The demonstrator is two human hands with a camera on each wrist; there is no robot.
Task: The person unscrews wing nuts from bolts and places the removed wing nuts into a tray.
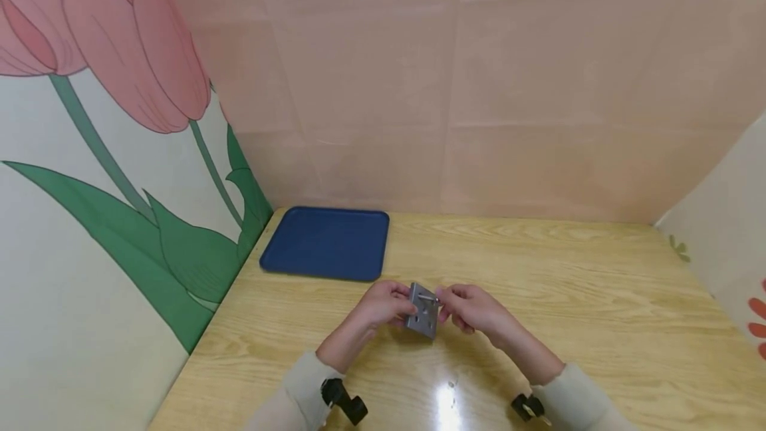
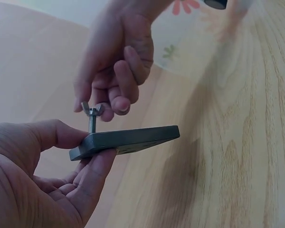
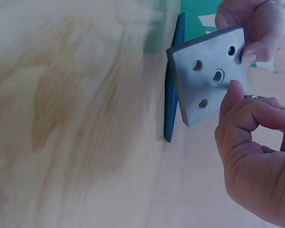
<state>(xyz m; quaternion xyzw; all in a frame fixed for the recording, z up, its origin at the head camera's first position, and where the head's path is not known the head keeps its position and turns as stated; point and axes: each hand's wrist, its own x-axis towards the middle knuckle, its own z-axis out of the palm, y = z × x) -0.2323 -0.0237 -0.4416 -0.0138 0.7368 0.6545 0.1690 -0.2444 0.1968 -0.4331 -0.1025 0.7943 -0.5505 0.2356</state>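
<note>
My left hand (image 1: pixel 380 304) grips a square grey metal plate (image 1: pixel 423 318) at one edge, thumb on one face and fingers on the other. The right wrist view shows several round holes in the plate (image 3: pixel 187 85). A threaded bolt (image 2: pixel 92 124) stands out from it near the held edge, with a silver wing nut (image 2: pixel 99 109) at its outer end. Around that wing nut, my right hand (image 1: pixel 475 308) pinches with thumb and forefinger, its other fingers loosely curled. The plate is held above the table, and its far side is partly hidden.
A blue tray (image 1: pixel 326 245) lies on the wood-grain table (image 1: pixel 568 285) at the back left. A pink covering (image 1: pixel 479 85) hangs behind the table, and a tulip-patterned panel (image 1: pixel 120 171) borders the left side. Each wrist wears a black strap mount (image 1: pixel 342 399).
</note>
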